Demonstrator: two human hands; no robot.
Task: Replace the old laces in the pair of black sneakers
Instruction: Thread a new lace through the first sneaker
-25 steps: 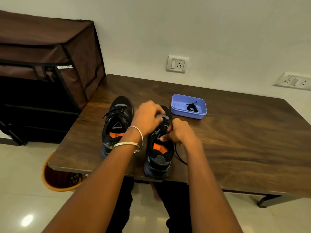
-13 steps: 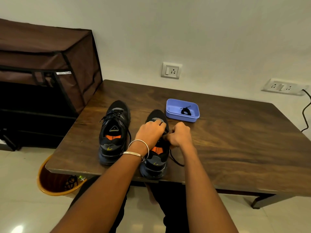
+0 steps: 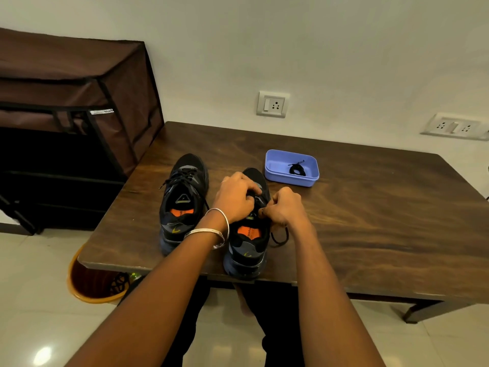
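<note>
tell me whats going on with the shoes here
A person sits at a wooden table with a pair of black sneakers on it. Both hands work at the lacing of the right sneaker: the left hand grips near the tongue, and the right hand pinches the lace, a loop of which trails onto the table. The left sneaker is laced and untouched. A coiled black lace waits in a purple tray beyond the shoes.

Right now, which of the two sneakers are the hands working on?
The right-hand sneaker, nearer the purple tray. Both the left hand and right hand sit on its laces; the left-hand sneaker sits untouched, fully laced.
</note>
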